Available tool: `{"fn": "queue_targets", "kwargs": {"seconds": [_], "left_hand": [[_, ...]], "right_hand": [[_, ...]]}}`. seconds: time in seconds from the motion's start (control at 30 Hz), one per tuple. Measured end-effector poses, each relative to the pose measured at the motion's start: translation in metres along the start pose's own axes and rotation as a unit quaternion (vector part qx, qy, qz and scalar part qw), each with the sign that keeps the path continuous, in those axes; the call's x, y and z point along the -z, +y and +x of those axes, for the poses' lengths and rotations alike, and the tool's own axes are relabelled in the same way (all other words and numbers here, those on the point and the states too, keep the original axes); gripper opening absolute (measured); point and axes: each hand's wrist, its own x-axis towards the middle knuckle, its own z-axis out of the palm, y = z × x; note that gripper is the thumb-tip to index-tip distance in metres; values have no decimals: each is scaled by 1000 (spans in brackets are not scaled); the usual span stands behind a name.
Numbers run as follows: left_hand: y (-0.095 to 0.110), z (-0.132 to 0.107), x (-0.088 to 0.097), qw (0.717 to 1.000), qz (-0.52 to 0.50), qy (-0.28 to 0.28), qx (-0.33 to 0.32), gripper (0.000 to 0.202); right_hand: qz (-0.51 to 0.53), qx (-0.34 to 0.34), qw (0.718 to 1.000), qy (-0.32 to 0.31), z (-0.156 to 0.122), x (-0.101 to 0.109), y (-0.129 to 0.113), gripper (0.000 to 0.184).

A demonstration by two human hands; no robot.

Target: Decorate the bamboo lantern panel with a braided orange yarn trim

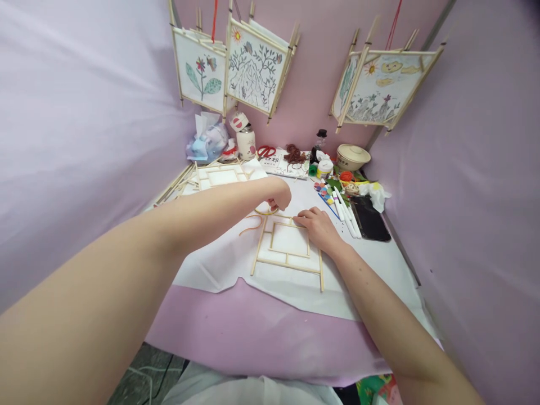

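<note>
A flat frame of thin pale wooden sticks (288,260), with a smaller rectangle inside it, lies on the white sheet before me. My left hand (279,194) is bent over its far left corner with the fingers curled down. Beneath these fingers shows a curved yellow band (262,212); the wrist hides most of what they hold. A thin orange-brown cord (252,226) curls on the sheet to the left of the frame. My right hand (317,226) rests with extended fingers on the frame's far right corner, fingertips touching the top stick.
Another stick frame (221,175) lies behind my left forearm. White markers (346,214) and a black phone (370,218) are at the right. Red scissors (266,151), brown cord (294,153) and a lidded bowl (353,157) stand at the back. Painted lanterns (255,67) hang above.
</note>
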Motion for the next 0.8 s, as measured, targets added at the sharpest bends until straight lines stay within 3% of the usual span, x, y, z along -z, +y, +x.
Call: {"fn": "queue_targets", "kwargs": {"seconds": [0.4,0.6,0.8], "left_hand": [[-17,7,-11,999,-29,-14,10,55],[-33,8,-15,993,-115,-25,-19,53],[-29,11,-17,987,-157,-15,-10,50]], "right_hand": [[-12,-2,1000,-7,1,1,0,39],[-13,-3,1000,-13,1,2,0,39],[-1,-5,1000,-10,2,1,1,37]]}}
